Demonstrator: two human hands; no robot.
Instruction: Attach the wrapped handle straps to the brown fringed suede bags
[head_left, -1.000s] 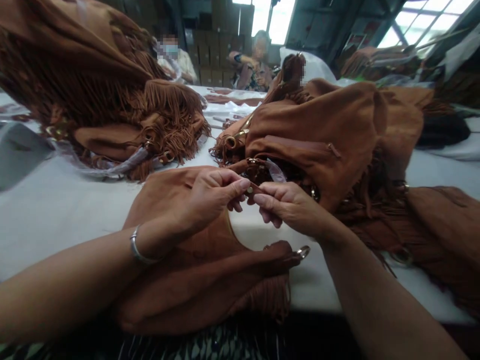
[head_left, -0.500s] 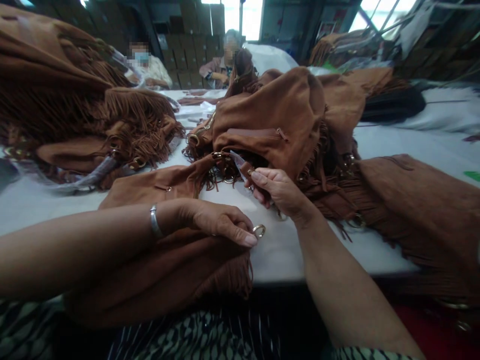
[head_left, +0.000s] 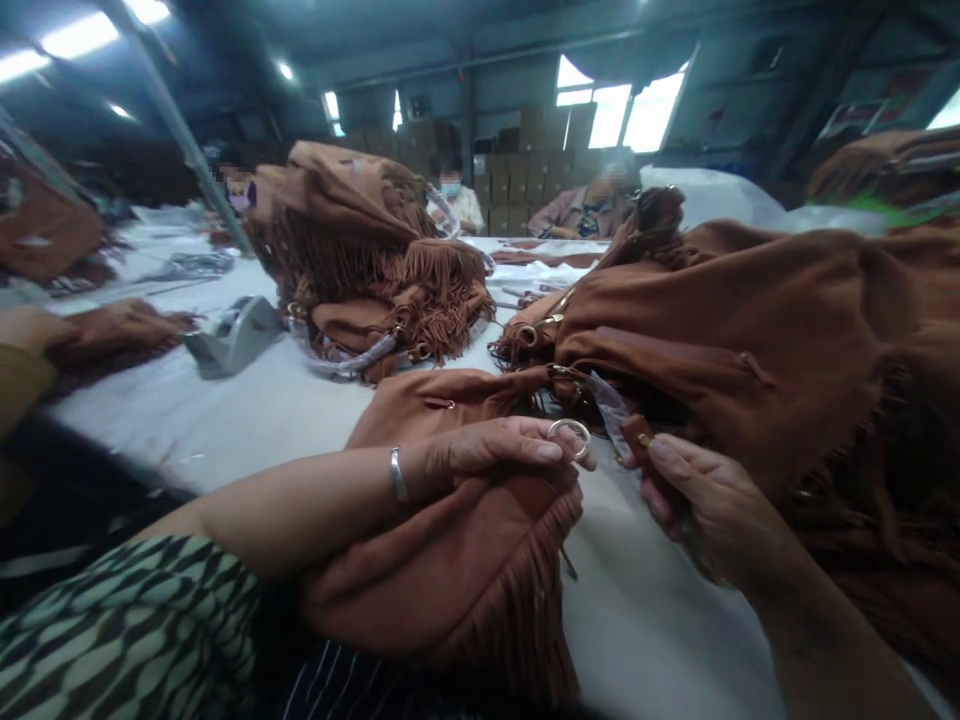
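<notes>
My left hand (head_left: 510, 446), closed, pinches a shiny metal ring (head_left: 568, 424) between thumb and fingers. Beneath that hand and forearm lies a brown suede bag (head_left: 420, 560) with a long fringe (head_left: 525, 590) hanging toward the table's front edge. To the right of the ring, my right hand (head_left: 705, 490) is closed on the end of a brown leather strap (head_left: 636, 437) with a small metal stud. Clear plastic wrap (head_left: 607, 402) covers the strap behind this end. The strap end and the ring are apart, with a small gap between them.
A big pile of brown suede bags (head_left: 750, 300) rises at the right. Another fringed stack (head_left: 352, 220) stands at the back left, beside a grey tape dispenser (head_left: 232, 338). A person's arm (head_left: 26, 340) reaches in at far left. Co-workers sit across the white table (head_left: 300, 420).
The view has swung left and up, bringing the tape dispenser and another person's arm into sight. My left hand has lifted the ring and turned it face-on. My right hand still grips the strap.
</notes>
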